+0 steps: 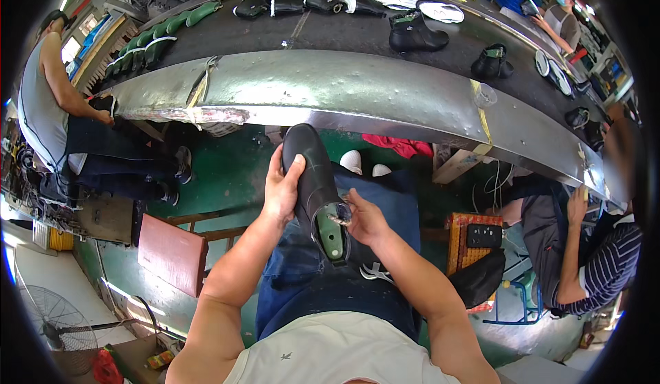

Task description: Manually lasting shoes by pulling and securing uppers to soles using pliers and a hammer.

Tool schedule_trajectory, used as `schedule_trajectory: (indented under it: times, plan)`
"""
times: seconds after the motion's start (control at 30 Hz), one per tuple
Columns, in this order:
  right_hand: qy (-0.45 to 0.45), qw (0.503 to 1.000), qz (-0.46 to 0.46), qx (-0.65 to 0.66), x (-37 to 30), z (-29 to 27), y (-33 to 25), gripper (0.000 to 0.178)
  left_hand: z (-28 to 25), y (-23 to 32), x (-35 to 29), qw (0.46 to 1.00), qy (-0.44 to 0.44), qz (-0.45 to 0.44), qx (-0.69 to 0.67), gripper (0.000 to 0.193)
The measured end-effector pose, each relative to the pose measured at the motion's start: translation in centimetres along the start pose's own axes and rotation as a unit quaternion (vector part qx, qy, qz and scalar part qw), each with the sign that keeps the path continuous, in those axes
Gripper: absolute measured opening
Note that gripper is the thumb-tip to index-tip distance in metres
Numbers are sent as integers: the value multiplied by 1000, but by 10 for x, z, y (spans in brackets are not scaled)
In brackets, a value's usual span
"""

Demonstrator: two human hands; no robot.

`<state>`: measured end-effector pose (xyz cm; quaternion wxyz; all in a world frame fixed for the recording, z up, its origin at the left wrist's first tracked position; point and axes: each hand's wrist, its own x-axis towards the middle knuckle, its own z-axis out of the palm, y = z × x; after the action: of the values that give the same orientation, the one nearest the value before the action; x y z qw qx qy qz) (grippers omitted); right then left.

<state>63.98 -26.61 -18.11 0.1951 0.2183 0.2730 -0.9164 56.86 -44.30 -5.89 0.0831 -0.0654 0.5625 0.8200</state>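
A black ankle boot (313, 167) lies tilted over my lap, its toe pointing away from me. A green shoe last (329, 235) with a small dark hole shows in its opening. My left hand (280, 190) is closed around the boot's left side, thumb pressed on the upper. At the opening's right edge, my right hand (366, 220) has its fingers bent onto the collar, where a small pale, rough bit shows between them; what that is I cannot make out.
Ahead runs a dark belt (234, 37) with a dented metal edge (302, 85). It carries black boots (416, 32), green lasts (141, 57) and white soles (440, 11). One co-worker (51, 102) stands left; another (605, 267) sits right. A brown stool (172, 253) stands to my left.
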Motion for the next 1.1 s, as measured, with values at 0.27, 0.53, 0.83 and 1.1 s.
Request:
schedule_trajectory:
  times: [0.27,0.53,0.83,1.1]
  plan:
    - [37,747,-418,-516,-116,24,-42,15,-29,-54,-1,993,66,-90,-31,80]
    - [-90,647,-394,-646,-141,51,-28,16,-39,-95,-8,984,90,-152,-38,82]
    - [-121,575,-357,-726,-115,84,-41,21,-58,-113,-11,985,78,-147,-44,82]
    - [-130,403,-351,-835,-100,103,-41,46,-64,-133,-5,992,64,-104,9,74]
